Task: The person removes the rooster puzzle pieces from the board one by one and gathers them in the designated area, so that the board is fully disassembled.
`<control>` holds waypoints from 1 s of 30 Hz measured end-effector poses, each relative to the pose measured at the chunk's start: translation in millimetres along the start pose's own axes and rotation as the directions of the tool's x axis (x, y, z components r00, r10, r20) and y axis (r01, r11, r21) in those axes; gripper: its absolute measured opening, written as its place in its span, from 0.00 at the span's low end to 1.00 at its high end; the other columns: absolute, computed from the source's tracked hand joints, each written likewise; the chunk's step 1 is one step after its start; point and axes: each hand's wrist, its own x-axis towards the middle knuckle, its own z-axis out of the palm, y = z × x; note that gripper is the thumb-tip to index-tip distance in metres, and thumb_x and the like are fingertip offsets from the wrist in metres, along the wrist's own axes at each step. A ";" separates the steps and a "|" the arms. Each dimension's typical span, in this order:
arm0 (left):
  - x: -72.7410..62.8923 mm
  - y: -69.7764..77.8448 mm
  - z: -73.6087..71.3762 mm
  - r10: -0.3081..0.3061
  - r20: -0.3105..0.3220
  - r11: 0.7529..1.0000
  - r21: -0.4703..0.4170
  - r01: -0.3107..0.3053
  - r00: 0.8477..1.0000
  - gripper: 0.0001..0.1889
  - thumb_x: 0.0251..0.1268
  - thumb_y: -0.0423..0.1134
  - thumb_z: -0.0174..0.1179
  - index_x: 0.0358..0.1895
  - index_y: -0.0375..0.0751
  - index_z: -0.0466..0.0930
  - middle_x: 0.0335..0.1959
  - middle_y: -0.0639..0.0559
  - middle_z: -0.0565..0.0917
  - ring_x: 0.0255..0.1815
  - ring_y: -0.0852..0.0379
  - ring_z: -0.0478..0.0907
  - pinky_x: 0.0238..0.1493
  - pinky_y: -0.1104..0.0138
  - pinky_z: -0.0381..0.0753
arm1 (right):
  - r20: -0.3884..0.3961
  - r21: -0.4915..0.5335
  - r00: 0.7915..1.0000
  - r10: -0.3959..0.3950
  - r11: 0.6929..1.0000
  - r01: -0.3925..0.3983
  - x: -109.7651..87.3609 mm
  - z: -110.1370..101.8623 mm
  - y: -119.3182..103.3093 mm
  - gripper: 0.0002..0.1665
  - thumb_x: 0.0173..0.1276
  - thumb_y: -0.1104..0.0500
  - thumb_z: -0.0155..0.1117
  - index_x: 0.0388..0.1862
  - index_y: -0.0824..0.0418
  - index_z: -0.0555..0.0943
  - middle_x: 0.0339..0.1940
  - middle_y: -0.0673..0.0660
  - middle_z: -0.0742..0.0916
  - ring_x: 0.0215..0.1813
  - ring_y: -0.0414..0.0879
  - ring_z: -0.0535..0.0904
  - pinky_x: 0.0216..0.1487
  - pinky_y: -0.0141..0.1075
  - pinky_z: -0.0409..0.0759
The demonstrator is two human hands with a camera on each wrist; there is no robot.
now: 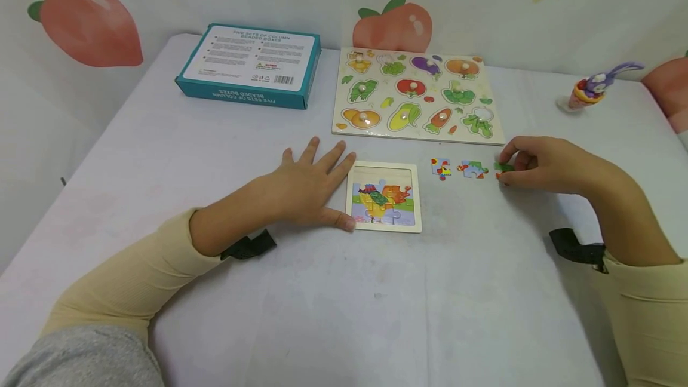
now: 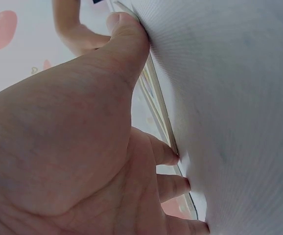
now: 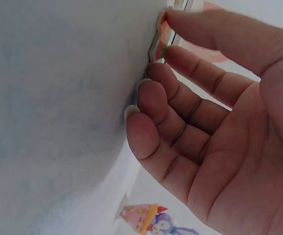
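A small square wooden jigsaw puzzle lies on the table, its lower part filled with joined pieces and its upper strip bare wood. My left hand lies beside it with fingers spread, thumb and index fingertip at its left edge. To the right of the puzzle, two loose jigsaw pieces, one blue and yellow and one blue and green, lie in a row. At the end of that row my right hand pinches a green and red jigsaw piece between thumb and index finger, the other fingers curled against the tabletop.
Behind the puzzle lies a wooden vegetable peg board. A teal cardboard box stands at the back left. On the right is a small purple rabbit figure in a cone. The white-covered table meets a fruit-printed backdrop.
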 end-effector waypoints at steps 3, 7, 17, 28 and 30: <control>-0.2 0.1 -0.4 0.000 -0.002 1.000 -0.004 0.000 1.000 0.64 0.51 0.83 0.51 0.83 0.47 0.37 0.82 0.43 0.36 0.78 0.26 0.34 0.63 0.26 0.50 | -0.012 -0.010 1.000 0.001 1.000 -0.001 0.2 -0.1 -0.2 0.19 0.66 0.53 0.74 0.49 0.60 0.79 0.31 0.52 0.79 0.35 0.48 0.72 0.31 0.37 0.69; -0.4 -0.1 -1.0 0.000 -0.002 1.000 -0.002 0.000 1.000 0.64 0.51 0.83 0.51 0.83 0.47 0.37 0.82 0.42 0.37 0.78 0.26 0.34 0.63 0.26 0.50 | -0.009 -0.011 1.000 -0.004 1.000 0.004 0.6 -0.4 0.2 0.19 0.66 0.53 0.73 0.49 0.61 0.79 0.32 0.52 0.79 0.35 0.49 0.72 0.30 0.37 0.69; -0.9 -1.3 -1.5 -0.014 0.008 1.000 -0.021 0.014 1.000 0.64 0.52 0.82 0.52 0.83 0.48 0.36 0.83 0.43 0.36 0.78 0.27 0.33 0.64 0.26 0.49 | -0.018 0.005 0.999 -0.026 1.000 0.026 2.2 -1.0 -0.7 0.18 0.65 0.55 0.74 0.50 0.58 0.81 0.32 0.52 0.79 0.34 0.47 0.71 0.31 0.36 0.68; -0.4 -0.3 -1.7 -0.004 0.014 1.000 -0.014 0.004 1.000 0.64 0.51 0.83 0.51 0.82 0.48 0.36 0.82 0.43 0.35 0.78 0.27 0.33 0.64 0.26 0.49 | -0.042 -0.013 0.999 -0.022 1.000 0.022 -4.6 -3.8 -3.5 0.19 0.66 0.53 0.74 0.51 0.59 0.81 0.30 0.50 0.79 0.32 0.45 0.70 0.31 0.36 0.67; -0.5 0.2 -1.7 -0.004 0.015 1.000 -0.011 0.004 1.000 0.64 0.51 0.83 0.50 0.82 0.48 0.36 0.82 0.43 0.35 0.78 0.27 0.33 0.64 0.26 0.49 | -0.067 -0.027 0.997 -0.035 0.999 0.033 -5.8 -3.9 -9.0 0.19 0.66 0.54 0.74 0.52 0.59 0.82 0.30 0.50 0.79 0.32 0.45 0.70 0.31 0.36 0.67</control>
